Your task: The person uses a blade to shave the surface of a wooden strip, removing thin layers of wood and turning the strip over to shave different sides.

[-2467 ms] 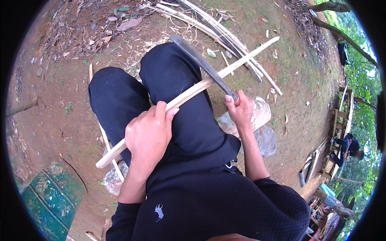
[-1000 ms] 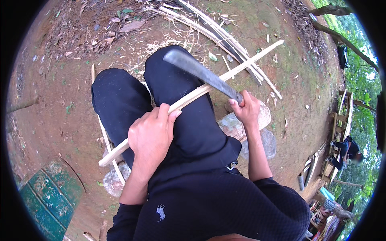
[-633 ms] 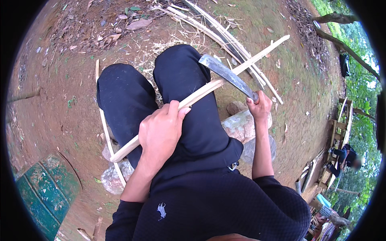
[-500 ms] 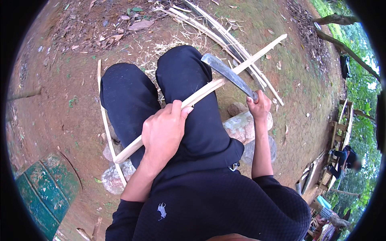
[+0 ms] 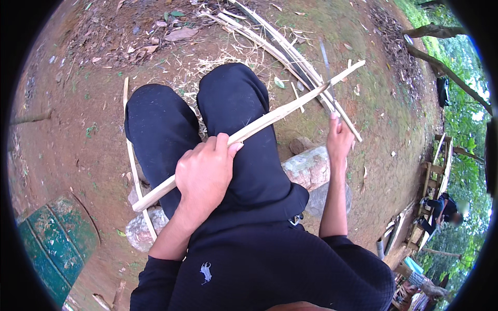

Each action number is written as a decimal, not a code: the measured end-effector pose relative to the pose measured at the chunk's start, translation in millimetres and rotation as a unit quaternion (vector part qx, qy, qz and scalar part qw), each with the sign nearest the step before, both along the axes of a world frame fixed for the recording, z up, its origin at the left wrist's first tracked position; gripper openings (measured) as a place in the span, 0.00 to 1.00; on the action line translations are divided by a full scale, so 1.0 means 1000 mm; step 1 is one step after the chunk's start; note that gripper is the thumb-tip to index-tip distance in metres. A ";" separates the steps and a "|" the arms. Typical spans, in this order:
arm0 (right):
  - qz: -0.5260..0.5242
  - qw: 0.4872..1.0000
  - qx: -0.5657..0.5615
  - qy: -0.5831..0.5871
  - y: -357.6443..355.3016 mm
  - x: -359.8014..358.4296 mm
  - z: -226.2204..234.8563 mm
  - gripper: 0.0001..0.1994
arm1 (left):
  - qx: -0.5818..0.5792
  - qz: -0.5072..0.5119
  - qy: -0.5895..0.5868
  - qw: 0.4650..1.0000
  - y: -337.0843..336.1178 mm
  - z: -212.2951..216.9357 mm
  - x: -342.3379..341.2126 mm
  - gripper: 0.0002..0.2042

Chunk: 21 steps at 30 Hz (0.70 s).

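Observation:
My left hand is closed around a long, pale split-wood strip. The strip lies slantwise across my dark-trousered thighs, its near end low at the left and its far end out past my right knee. In my right hand is the handle of a machete, mostly covered by the fingers. Its blade shows nearly edge-on as a thin line pointing away from me. It crosses the strip close to the far end; whether it touches the wood I cannot tell.
More split strips and shavings lie on the soil ahead. A thin strip leans beside my left leg. Stones sit by my legs, with a green ribbed panel at lower left. Another person is far right, near a wooden rail structure.
The machete has gone outward along the strip toward its far end, its blade turning from broadside to edge-on. My left hand and the strip have shifted slightly left.

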State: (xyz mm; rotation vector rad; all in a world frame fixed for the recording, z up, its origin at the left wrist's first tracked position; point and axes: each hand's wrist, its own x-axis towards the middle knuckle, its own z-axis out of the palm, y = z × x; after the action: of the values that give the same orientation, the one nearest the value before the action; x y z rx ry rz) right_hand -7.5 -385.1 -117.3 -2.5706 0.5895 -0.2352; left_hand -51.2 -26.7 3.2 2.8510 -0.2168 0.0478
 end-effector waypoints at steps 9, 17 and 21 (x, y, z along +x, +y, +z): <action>0.226 0.959 -0.083 -0.151 0.054 -0.026 0.024 0.26 | -0.062 0.015 0.029 0.998 0.006 0.000 -0.009 0.13; 0.161 0.965 -0.080 -0.190 0.030 -0.024 0.041 0.21 | -0.192 0.059 0.032 0.979 0.002 0.008 -0.016 0.09; 0.181 0.959 -0.080 -0.204 0.045 -0.026 0.046 0.22 | -0.162 0.082 -0.014 0.983 0.023 0.030 -0.010 0.10</action>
State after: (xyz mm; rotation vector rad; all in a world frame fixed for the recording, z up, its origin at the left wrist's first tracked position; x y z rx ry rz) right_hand -33.8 -340.3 -71.5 -2.6122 -0.0572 -0.6867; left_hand -61.7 -3.8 32.8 2.5369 0.0204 0.1442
